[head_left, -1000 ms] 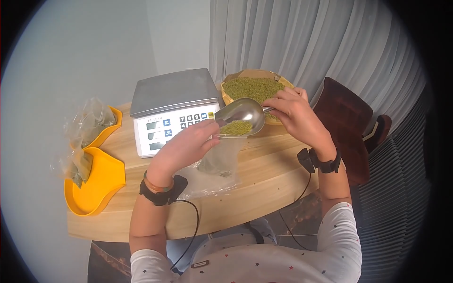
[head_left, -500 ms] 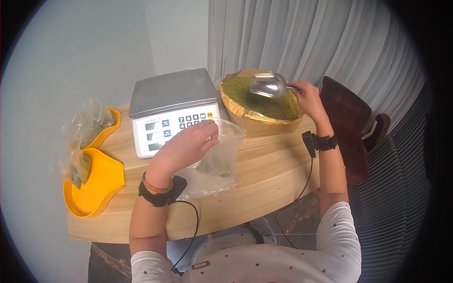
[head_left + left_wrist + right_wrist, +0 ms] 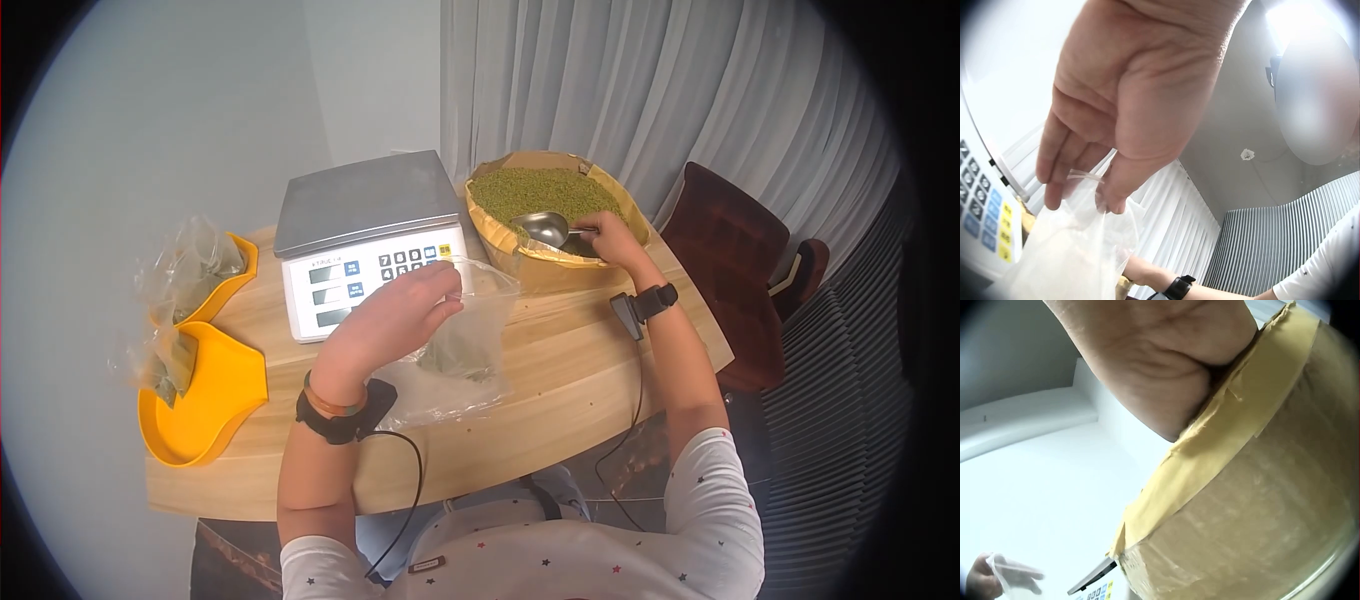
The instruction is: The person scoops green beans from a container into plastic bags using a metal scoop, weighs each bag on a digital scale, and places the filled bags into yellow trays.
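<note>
My left hand (image 3: 405, 310) pinches the rim of a clear plastic bag (image 3: 470, 345), thumb against fingers, in front of the scale. A little green material lies low in the bag. In the left wrist view the bag's edge sits between thumb and fingertips. Over at the tape-lined box (image 3: 540, 272) my right hand (image 3: 612, 240) grips the handle of a metal scoop (image 3: 541, 228). The scoop's bowl rests in the green granules (image 3: 545, 190) near the box's front rim. In the right wrist view the box wall (image 3: 1235, 506) hides the fingers and scoop.
A white scale (image 3: 370, 240) with a grey platform stands left of the box. Two yellow trays (image 3: 225, 400) holding filled plastic bags (image 3: 205, 260) sit at the table's left end. A dark red chair (image 3: 715, 270) stands to the right, curtains behind.
My right hand has carried the scoop from the bag's mouth, where it held green granules, up over the box and down into its granules. The left hand keeps its place at the bag.
</note>
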Demonstrator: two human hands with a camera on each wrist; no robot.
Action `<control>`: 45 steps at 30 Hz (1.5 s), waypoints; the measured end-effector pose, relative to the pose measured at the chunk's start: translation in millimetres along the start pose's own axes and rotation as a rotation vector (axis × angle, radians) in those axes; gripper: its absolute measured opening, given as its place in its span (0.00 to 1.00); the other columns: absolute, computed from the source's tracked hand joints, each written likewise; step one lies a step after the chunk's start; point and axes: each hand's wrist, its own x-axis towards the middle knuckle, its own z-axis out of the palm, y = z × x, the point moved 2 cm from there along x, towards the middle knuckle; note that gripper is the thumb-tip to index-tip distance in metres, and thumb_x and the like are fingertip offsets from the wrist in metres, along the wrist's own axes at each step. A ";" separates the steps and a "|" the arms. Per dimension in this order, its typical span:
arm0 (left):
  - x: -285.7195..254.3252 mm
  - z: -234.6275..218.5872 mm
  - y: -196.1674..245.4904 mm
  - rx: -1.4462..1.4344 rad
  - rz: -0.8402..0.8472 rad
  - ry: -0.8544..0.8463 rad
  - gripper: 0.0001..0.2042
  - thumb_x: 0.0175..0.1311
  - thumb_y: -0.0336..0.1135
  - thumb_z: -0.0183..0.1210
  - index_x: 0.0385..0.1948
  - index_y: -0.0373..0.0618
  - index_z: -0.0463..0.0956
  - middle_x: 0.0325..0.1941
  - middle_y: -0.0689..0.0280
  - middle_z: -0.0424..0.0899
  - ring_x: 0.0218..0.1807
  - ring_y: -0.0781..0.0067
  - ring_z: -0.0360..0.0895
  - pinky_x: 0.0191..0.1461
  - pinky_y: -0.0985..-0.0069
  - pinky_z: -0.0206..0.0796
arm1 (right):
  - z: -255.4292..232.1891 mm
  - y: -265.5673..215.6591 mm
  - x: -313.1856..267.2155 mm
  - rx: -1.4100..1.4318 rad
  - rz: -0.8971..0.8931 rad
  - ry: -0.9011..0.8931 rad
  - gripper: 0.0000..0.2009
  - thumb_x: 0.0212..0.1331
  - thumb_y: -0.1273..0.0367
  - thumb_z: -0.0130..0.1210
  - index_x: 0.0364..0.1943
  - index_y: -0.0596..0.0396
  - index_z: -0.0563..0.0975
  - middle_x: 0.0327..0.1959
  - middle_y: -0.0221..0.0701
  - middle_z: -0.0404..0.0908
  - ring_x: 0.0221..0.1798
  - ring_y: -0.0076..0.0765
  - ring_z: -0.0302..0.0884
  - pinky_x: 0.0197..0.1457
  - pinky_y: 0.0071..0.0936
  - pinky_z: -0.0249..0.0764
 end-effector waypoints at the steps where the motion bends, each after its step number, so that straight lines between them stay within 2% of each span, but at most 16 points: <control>1: 0.2 -0.2 0.2 0.000 0.003 0.002 0.08 0.70 0.34 0.55 0.38 0.39 0.71 0.38 0.56 0.76 0.43 0.50 0.76 0.45 0.59 0.68 | -0.8 -0.3 -0.6 0.091 0.009 -0.040 0.14 0.59 0.80 0.58 0.47 0.54 0.85 0.43 0.41 0.88 0.45 0.43 0.84 0.53 0.35 0.76; 2: 0.4 -0.2 0.2 0.000 0.006 0.000 0.08 0.70 0.34 0.55 0.38 0.39 0.71 0.38 0.56 0.76 0.43 0.50 0.76 0.45 0.59 0.68 | -2.5 -0.7 -1.5 0.092 0.011 -0.038 0.14 0.59 0.80 0.58 0.47 0.54 0.85 0.43 0.41 0.88 0.45 0.43 0.84 0.53 0.35 0.76; 4: 0.6 -0.1 -0.3 -0.007 0.011 0.001 0.07 0.69 0.33 0.56 0.38 0.39 0.71 0.38 0.55 0.76 0.43 0.49 0.76 0.45 0.59 0.68 | -4.6 -1.4 -3.5 0.292 0.159 -0.128 0.13 0.61 0.79 0.58 0.49 0.60 0.84 0.41 0.34 0.87 0.44 0.30 0.82 0.51 0.28 0.75; 7: 0.3 0.8 -0.7 -0.047 0.040 0.031 0.08 0.69 0.31 0.57 0.38 0.36 0.70 0.36 0.52 0.75 0.41 0.46 0.74 0.45 0.60 0.67 | -12.2 -7.1 -7.8 0.462 0.265 -0.091 0.12 0.61 0.81 0.57 0.48 0.62 0.83 0.38 0.32 0.86 0.41 0.26 0.80 0.47 0.24 0.75; 13: 0.3 1.1 -0.9 -0.037 0.025 0.033 0.08 0.69 0.31 0.57 0.39 0.36 0.71 0.38 0.52 0.76 0.42 0.46 0.75 0.45 0.60 0.68 | -17.2 2.4 -6.0 0.578 0.290 0.031 0.12 0.61 0.80 0.59 0.49 0.61 0.83 0.38 0.29 0.84 0.41 0.24 0.78 0.49 0.23 0.74; 16: 0.3 1.1 -0.9 -0.039 0.030 0.043 0.07 0.68 0.31 0.57 0.39 0.36 0.71 0.38 0.53 0.76 0.42 0.46 0.75 0.46 0.60 0.68 | -19.6 1.5 -8.3 0.500 0.247 0.073 0.11 0.62 0.78 0.60 0.48 0.61 0.83 0.38 0.29 0.84 0.42 0.24 0.78 0.49 0.23 0.73; 20: 0.0 1.3 -1.4 -0.033 0.038 0.044 0.07 0.68 0.30 0.57 0.39 0.36 0.71 0.38 0.53 0.76 0.42 0.46 0.75 0.46 0.60 0.68 | -28.6 -1.4 -13.6 0.442 0.240 0.079 0.11 0.62 0.78 0.60 0.48 0.61 0.83 0.38 0.28 0.84 0.42 0.24 0.77 0.49 0.23 0.73; 23: 0.3 1.0 -0.8 -0.025 0.036 0.029 0.07 0.68 0.30 0.57 0.39 0.37 0.71 0.39 0.54 0.77 0.43 0.47 0.75 0.46 0.60 0.68 | -41.6 -9.5 -17.9 0.479 0.207 0.033 0.12 0.63 0.75 0.61 0.51 0.60 0.82 0.43 0.27 0.84 0.47 0.23 0.77 0.53 0.24 0.71; 29: 0.4 2.1 -1.6 0.000 0.068 0.027 0.07 0.69 0.32 0.55 0.38 0.39 0.71 0.38 0.57 0.73 0.43 0.51 0.74 0.45 0.60 0.67 | -73.1 -60.3 -32.7 0.523 0.024 -0.105 0.13 0.63 0.74 0.61 0.50 0.62 0.82 0.41 0.27 0.84 0.46 0.23 0.77 0.55 0.24 0.71; 35: 0.0 1.0 0.6 -0.015 0.049 0.041 0.07 0.68 0.30 0.57 0.39 0.37 0.72 0.42 0.53 0.78 0.45 0.47 0.76 0.49 0.60 0.69 | -78.0 -121.6 -51.0 0.388 -0.183 -0.177 0.11 0.64 0.77 0.58 0.49 0.63 0.82 0.40 0.30 0.86 0.45 0.25 0.78 0.53 0.27 0.74; 37: 0.3 0.0 2.0 -0.041 0.034 0.027 0.06 0.68 0.30 0.57 0.39 0.37 0.72 0.42 0.54 0.78 0.45 0.47 0.76 0.49 0.60 0.69 | -78.1 -141.8 -58.7 0.229 -0.361 -0.141 0.11 0.62 0.77 0.59 0.49 0.60 0.82 0.41 0.34 0.86 0.44 0.32 0.81 0.51 0.29 0.75; 38: 0.4 0.2 2.1 -0.041 0.034 0.026 0.06 0.68 0.30 0.57 0.39 0.37 0.72 0.42 0.54 0.78 0.45 0.47 0.76 0.49 0.60 0.69 | -78.9 -154.4 -63.9 0.133 -0.353 -0.119 0.11 0.62 0.76 0.59 0.48 0.56 0.83 0.36 0.36 0.83 0.42 0.38 0.78 0.54 0.33 0.70; 39: 0.5 0.5 2.0 -0.052 0.035 0.033 0.06 0.68 0.30 0.57 0.39 0.37 0.72 0.42 0.55 0.78 0.45 0.47 0.76 0.48 0.60 0.69 | -78.2 -163.1 -69.0 0.134 -0.353 -0.119 0.11 0.62 0.76 0.59 0.48 0.56 0.83 0.36 0.36 0.83 0.42 0.38 0.78 0.54 0.33 0.70; 41: 0.6 1.1 1.1 -0.064 0.037 0.040 0.06 0.68 0.29 0.57 0.38 0.37 0.71 0.42 0.55 0.78 0.45 0.48 0.76 0.48 0.60 0.69 | -76.9 -178.6 -79.3 -0.186 -0.497 0.005 0.11 0.61 0.75 0.60 0.46 0.55 0.83 0.34 0.35 0.80 0.44 0.40 0.76 0.60 0.37 0.64; 42: 0.5 1.3 -0.1 -0.058 0.026 0.032 0.06 0.68 0.29 0.57 0.38 0.37 0.71 0.41 0.55 0.78 0.45 0.48 0.76 0.48 0.60 0.69 | -75.5 -183.5 -82.5 -0.196 -0.476 0.007 0.10 0.60 0.75 0.59 0.46 0.54 0.83 0.34 0.33 0.78 0.46 0.40 0.74 0.64 0.38 0.58; 45: 1.1 0.7 0.9 -0.053 0.016 0.024 0.06 0.67 0.29 0.57 0.38 0.37 0.71 0.40 0.55 0.77 0.44 0.48 0.75 0.48 0.60 0.68 | -76.6 -192.6 -89.7 -0.288 -0.523 0.055 0.11 0.60 0.75 0.59 0.46 0.54 0.83 0.36 0.33 0.78 0.47 0.39 0.74 0.62 0.36 0.60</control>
